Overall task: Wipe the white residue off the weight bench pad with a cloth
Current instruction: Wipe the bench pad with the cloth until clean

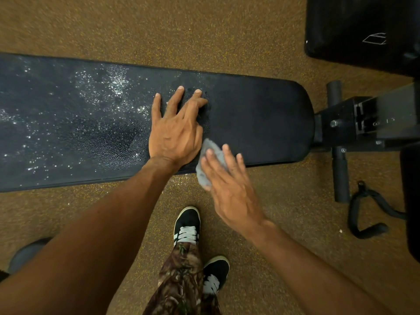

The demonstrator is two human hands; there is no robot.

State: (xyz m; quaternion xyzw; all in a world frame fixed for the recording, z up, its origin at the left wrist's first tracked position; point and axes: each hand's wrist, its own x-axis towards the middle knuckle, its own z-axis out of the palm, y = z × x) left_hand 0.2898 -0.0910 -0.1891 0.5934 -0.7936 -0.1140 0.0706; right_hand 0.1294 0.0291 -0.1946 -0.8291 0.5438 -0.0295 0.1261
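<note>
I brace my left hand (176,130), fingers spread, on the black textured bench pad (261,123); my right hand (229,187), fingers straight, presses the crumpled grey cloth (204,176) at its near edge; right end looks clean, white speckled residue (109,87) covers the rest.

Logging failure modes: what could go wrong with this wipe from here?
The left hand lies flat on the pad between the cloth and the white residue, so it may block the stroke or smear. The bunched cloth overhangs the near edge; residue may get pushed onto the floor.
</note>
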